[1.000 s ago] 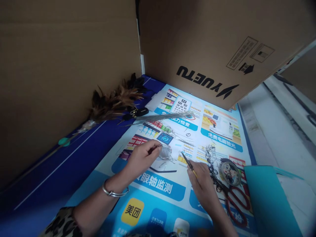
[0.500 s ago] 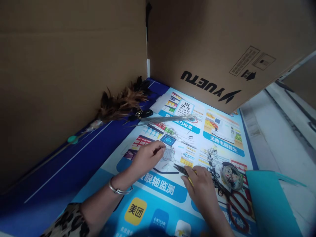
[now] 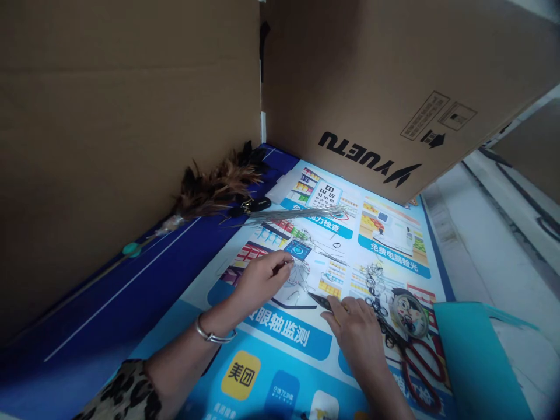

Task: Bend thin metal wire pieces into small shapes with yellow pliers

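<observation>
My left hand (image 3: 266,277) is closed in a pinch, with a thin wire (image 3: 301,281) at its fingertips; the exact grip point is too small to make out. My right hand (image 3: 355,326) wraps round a pair of pliers (image 3: 318,300). Their dark pointed nose is directed left toward the wire, a short gap away, and the palm hides most of the handles. Beyond my hands lies a bundle of straight wires (image 3: 297,214). Small bent wire pieces and dark loops (image 3: 371,280) are scattered to the right, beside red-handled scissors (image 3: 422,373) and a clear round container (image 3: 409,315).
Cardboard panels stand on the left (image 3: 122,128) and at the back (image 3: 371,81). A brown feather duster (image 3: 219,184) lies along the left panel, near a black fob (image 3: 258,204). At right is a teal box (image 3: 476,356). A printed poster (image 3: 289,332) covers the work surface.
The view has shifted slightly. My left hand stays in its pinch, and my right hand keeps hold of the pliers, whose nose sits almost where it was.
</observation>
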Demonstrator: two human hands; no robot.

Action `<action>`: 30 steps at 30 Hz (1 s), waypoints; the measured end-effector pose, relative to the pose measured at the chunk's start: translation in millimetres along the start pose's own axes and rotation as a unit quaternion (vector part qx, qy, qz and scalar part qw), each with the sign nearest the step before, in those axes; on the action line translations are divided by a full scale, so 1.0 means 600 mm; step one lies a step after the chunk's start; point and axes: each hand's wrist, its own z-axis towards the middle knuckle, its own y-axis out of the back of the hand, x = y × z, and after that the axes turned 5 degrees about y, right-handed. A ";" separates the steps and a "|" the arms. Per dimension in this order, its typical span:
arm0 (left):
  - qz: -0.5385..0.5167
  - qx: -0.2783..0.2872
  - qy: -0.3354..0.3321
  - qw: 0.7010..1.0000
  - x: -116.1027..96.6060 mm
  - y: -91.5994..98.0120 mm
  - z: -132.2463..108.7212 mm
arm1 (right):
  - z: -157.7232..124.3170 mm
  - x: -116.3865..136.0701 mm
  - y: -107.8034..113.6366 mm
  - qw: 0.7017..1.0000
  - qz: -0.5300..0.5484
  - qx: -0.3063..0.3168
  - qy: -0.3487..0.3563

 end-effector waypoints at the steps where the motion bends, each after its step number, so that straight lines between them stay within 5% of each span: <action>1: 0.001 0.000 -0.001 1.000 0.000 0.000 0.000 | -0.001 -0.003 -0.003 1.000 0.011 -0.001 0.001; 10: 0.027 -0.003 -0.012 1.000 0.002 0.000 0.001 | -0.003 -0.025 -0.006 0.991 0.122 -0.018 -0.046; 22: 0.051 -0.009 -0.021 0.998 0.006 0.000 0.002 | -0.003 -0.012 0.005 0.985 0.169 -0.042 -0.015; 25: 0.045 -0.005 -0.020 0.999 0.006 -0.002 0.001 | -0.003 -0.012 0.016 0.954 0.292 -0.045 -0.042; 30: 0.020 0.015 -0.015 1.000 0.001 -0.003 -0.001 | -0.001 -0.014 0.026 0.863 0.498 -0.009 -0.087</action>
